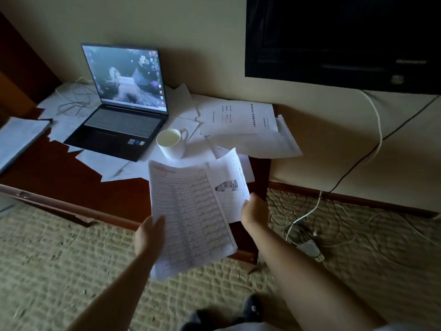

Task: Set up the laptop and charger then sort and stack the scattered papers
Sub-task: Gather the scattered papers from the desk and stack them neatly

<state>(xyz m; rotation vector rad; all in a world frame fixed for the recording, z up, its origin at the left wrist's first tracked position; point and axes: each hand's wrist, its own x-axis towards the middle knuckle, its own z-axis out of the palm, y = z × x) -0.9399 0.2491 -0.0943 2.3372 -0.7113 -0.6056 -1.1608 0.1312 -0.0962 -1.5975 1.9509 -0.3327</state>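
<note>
Dim room, dark wooden desk point(71, 173); laptop point(124, 108) open and lit. Sorting under way: left hand point(149, 235) pinches table sheet point(191, 216), right hand point(250, 211) grips second sheet point(232, 185), fingers hidden. Next: stack both, gather loose papers point(238, 120).

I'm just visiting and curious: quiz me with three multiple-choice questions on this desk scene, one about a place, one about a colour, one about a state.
1. Where does the round ceramic mug stand?
A. right of the laptop, on loose papers
B. on the carpet
C. on the laptop keyboard

2. What colour is the mug?
A. red
B. white
C. black

3. What state is the dark open laptop in?
A. lid closed
B. open, screen dark
C. open, screen lit

Answers:
1 A: it sits on sheets beside the laptop's right edge.
2 B: its wall and handle look white.
3 C: a desktop picture with icons glows on the screen.
</note>
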